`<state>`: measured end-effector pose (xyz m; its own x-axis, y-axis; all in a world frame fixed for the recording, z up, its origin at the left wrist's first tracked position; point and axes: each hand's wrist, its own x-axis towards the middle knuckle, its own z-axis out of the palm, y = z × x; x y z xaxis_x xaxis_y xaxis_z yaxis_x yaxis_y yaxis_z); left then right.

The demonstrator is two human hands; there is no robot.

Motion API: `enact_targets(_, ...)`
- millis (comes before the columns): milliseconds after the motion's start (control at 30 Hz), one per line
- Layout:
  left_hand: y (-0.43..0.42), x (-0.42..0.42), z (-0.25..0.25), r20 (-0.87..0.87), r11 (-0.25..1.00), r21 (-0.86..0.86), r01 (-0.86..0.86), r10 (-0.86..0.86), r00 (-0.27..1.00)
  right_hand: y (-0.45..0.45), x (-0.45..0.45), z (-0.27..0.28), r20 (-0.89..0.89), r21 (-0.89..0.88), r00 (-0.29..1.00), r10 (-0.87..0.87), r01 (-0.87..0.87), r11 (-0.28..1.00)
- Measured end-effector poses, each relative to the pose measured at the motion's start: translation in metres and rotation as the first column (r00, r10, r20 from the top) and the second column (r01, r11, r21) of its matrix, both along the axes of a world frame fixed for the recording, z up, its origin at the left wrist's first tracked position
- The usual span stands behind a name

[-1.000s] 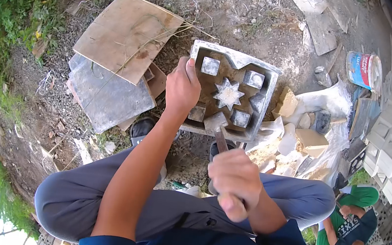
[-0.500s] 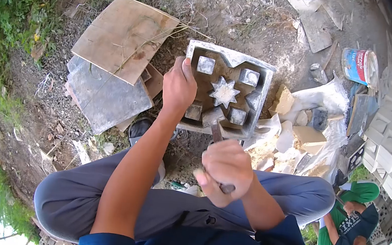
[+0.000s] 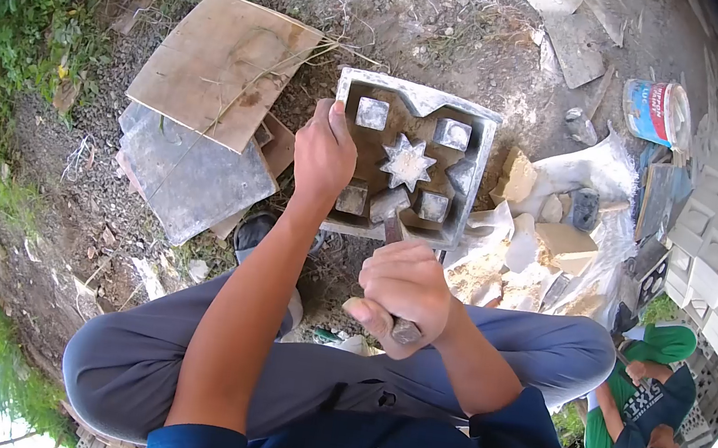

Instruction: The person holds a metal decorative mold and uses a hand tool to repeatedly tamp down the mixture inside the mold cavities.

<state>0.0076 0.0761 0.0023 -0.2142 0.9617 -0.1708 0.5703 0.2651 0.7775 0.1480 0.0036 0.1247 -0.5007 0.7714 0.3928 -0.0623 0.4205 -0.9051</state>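
Observation:
A grey metal mould (image 3: 430, 97) stands in front of me, with square blocks near its corners and an eight-pointed star (image 3: 408, 162) in the middle. My left hand (image 3: 325, 154) is closed on the mould's left wall, thumb on the upper edge. In my right hand (image 3: 404, 295) is the handle of a trowel-like tool (image 3: 393, 227), its butt end showing below the fist. The tool's tip reaches the notch at the mould's near side; the exact contact is hard to make out.
Wooden boards (image 3: 225, 70) lie over a grey sheet (image 3: 192, 179) at the left. Right of the mould are a plastic sack (image 3: 597, 169) with sandy lumps and a paint bucket (image 3: 655, 113). Another person (image 3: 649, 398) crouches at the far right beside stacked pale blocks (image 3: 717, 262).
My right hand has shifted left and slightly up with the tool. The mould and my left hand appear a little further left in the view, as do the surroundings.

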Motion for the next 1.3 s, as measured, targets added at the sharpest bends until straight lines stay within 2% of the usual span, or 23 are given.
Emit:
enact_targets(133,0.002,0.0,-0.001,0.0,1.0,0.031,-0.006,0.006,1.0,-0.008,0.003,0.04,-0.096,-0.046,0.995,0.017,-0.022,0.999)
enact_targets(233,0.001,-0.001,0.0,-0.003,1.0,0.011,-0.007,0.007,1.0,-0.004,0.001,0.0,-0.064,-0.052,0.997,-0.034,0.031,0.998)
enact_targets(300,0.002,0.001,-0.001,0.004,1.0,0.027,-0.007,0.007,1.0,-0.001,0.003,0.008,-0.093,-0.065,0.994,-0.05,0.044,0.997)
enact_targets(367,0.001,0.0,-0.002,0.002,1.0,0.031,0.002,-0.002,1.0,-0.006,0.001,0.028,-0.099,-0.034,0.995,0.021,-0.024,0.999)
enact_targets(500,-0.001,-0.002,-0.002,-0.003,1.0,0.011,-0.008,0.008,1.0,-0.004,-0.003,-0.005,-0.127,-0.024,0.992,-0.004,0.001,1.0)
enact_targets(567,0.002,0.001,-0.001,-0.005,1.0,0.007,0.001,-0.001,1.0,-0.002,0.001,0.008,-0.138,-0.055,0.99,-0.021,0.013,0.998)
enact_targets(667,0.001,-0.001,-0.001,-0.002,0.999,0.039,0.001,0.0,1.0,-0.005,0.005,0.03,-0.114,-0.021,0.99,0.088,-0.091,0.996)
enact_targets(767,0.001,0.0,0.0,-0.009,1.0,-0.014,0.01,-0.01,1.0,0.006,0.01,0.001,-0.105,-0.049,0.99,0.096,-0.102,0.994)
enact_targets(800,0.002,0.0,-0.001,-0.009,1.0,0.0,0.004,-0.004,1.0,0.007,0.009,0.014,-0.117,-0.108,0.99,0.078,-0.091,0.99)
enact_targets(900,0.001,0.0,-0.002,-0.021,1.0,0.007,0.004,-0.004,1.0,-0.003,0.008,0.029,-0.162,-0.069,0.983,0.082,-0.095,0.993)
enact_targets(1000,0.001,-0.001,0.001,-0.018,1.0,-0.005,-0.011,0.011,1.0,0.005,0.008,0.011,-0.137,-0.081,0.985,0.105,-0.116,0.99)
enact_targets(1100,0.002,0.0,0.003,-0.012,1.0,-0.013,-0.004,0.003,1.0,0.009,0.004,0.009,-0.156,-0.107,0.986,0.056,-0.073,0.992)
enact_targets(1167,0.002,0.001,0.003,-0.018,1.0,-0.014,0.001,-0.001,1.0,0.01,0.001,0.012,-0.149,-0.013,0.987,-0.055,0.054,0.998)
enact_targets(1200,0.002,0.0,0.0,-0.018,1.0,0.008,-0.004,0.004,1.0,0.002,-0.004,0.008,-0.15,-0.007,0.987,-0.052,0.052,0.999)
enact_targets(1267,0.001,0.0,-0.002,-0.017,0.999,0.028,-0.017,0.018,1.0,-0.027,-0.012,-0.005,-0.251,-0.1,0.905,-0.344,0.33,0.939)
enact_targets(1300,0.002,0.0,-0.002,-0.011,1.0,0.026,-0.017,0.017,1.0,-0.031,-0.013,-0.003,-0.251,-0.099,0.907,-0.337,0.322,0.941)
